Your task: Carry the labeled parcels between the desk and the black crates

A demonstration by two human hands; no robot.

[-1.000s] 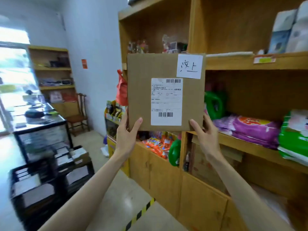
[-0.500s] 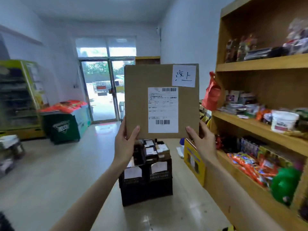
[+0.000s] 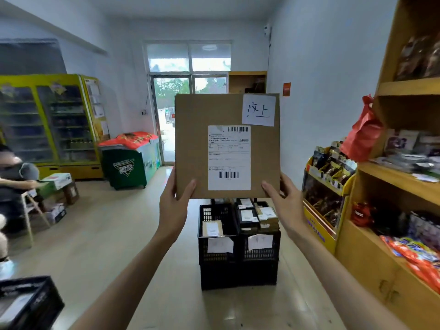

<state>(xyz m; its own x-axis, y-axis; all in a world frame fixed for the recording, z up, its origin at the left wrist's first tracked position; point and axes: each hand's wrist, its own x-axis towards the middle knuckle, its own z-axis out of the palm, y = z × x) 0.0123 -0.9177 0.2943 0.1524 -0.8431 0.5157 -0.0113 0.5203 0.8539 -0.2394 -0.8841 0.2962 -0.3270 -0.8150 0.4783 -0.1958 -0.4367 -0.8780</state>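
At chest height in front of the wearer, a flat brown cardboard parcel is held upright between two bare hands. The left hand pinches its lower left corner, thumb on the front face and fingers behind. The right hand pinches the lower right corner the same way. A white shipping label with two barcodes sits on the parcel's front, and a white paper note with handwritten characters is stuck to its upper right corner.

Below and beyond the parcel, on the pale floor, stand stacked black crates. The upper crates hold smaller labeled parcels, and a white paper tag hangs on the front of each. Another black crate shows at the lower left edge.

Wooden shelves of packaged goods line the right side, with a red bag hanging from them and a yellow snack display just beside them. Against the left wall stand a yellow drinks fridge and a green chest freezer. A glass door fills the far wall. A seated person is partly visible at the left edge.
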